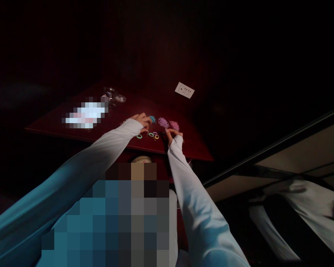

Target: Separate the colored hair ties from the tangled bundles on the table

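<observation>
Both my arms, in white sleeves, reach out over a dark red table (183, 146). My left hand (141, 121) has its fingers curled, pinching beside a small teal fluffy tuft (152, 119). My right hand (172, 134) is closed on the lower edge of a pink fluffy tuft (174, 125). Between the two tufts lies a purple one (163, 122). Below them, small coloured rings (153, 135) in green, yellow and purple lie on the table, with another green ring (139, 136) under my left wrist.
A clear glass object (113, 95) stands at the back of the table. A white wall socket plate (184, 90) sits behind on the dark wall. A blurred white patch (85, 113) lies at the table's left. A glossy dark surface (281, 178) reflects at right. The room is very dim.
</observation>
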A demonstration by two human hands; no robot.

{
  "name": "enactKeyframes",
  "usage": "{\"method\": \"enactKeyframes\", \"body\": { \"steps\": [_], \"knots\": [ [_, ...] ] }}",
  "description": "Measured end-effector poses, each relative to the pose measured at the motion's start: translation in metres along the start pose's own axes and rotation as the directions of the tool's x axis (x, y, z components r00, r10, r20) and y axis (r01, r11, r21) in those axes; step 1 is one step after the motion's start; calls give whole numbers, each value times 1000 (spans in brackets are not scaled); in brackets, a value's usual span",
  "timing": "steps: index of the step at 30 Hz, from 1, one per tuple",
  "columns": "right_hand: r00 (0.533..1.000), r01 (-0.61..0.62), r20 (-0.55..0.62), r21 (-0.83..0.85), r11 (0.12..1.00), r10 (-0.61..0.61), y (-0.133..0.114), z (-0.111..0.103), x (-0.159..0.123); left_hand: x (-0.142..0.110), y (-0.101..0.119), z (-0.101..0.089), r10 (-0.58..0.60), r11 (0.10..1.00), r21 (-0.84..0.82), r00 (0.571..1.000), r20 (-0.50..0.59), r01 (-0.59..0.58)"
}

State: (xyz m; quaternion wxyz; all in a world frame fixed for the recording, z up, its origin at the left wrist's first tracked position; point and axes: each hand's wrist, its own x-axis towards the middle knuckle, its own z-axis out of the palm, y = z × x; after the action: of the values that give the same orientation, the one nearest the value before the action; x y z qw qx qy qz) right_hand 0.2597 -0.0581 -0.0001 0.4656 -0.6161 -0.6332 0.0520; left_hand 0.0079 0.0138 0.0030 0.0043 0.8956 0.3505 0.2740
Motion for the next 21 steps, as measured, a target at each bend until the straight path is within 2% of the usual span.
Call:
{"method": "enactKeyframes", "body": {
  "steps": [6,9,13,16,19,21],
  "knots": [
    [970,-205,-162,-163,965,179,25,-58,7,-1,-6,8,-21,999,-28,999,-33,20],
    [954,-284,-148,-179,942,259,37,-73,10,-1,-12,13,-15,999,-34,998,-61,13],
    [955,-294,-102,-197,935,278,45,-73,11,-2,-15,15,-17,1000,-23,995,-103,15],
    [963,-262,-129,-242,934,237,42,-68,9,-3,-14,14,-22,999,-34,990,-136,18],
    [980,-189,-113,-291,938,163,29,-57,5,-4,-12,12,-29,998,-56,988,-153,20],
    [996,-90,-12,-294,951,90,13,-43,1,-4,-11,10,-44,997,-66,988,-148,34]
  ]
}}
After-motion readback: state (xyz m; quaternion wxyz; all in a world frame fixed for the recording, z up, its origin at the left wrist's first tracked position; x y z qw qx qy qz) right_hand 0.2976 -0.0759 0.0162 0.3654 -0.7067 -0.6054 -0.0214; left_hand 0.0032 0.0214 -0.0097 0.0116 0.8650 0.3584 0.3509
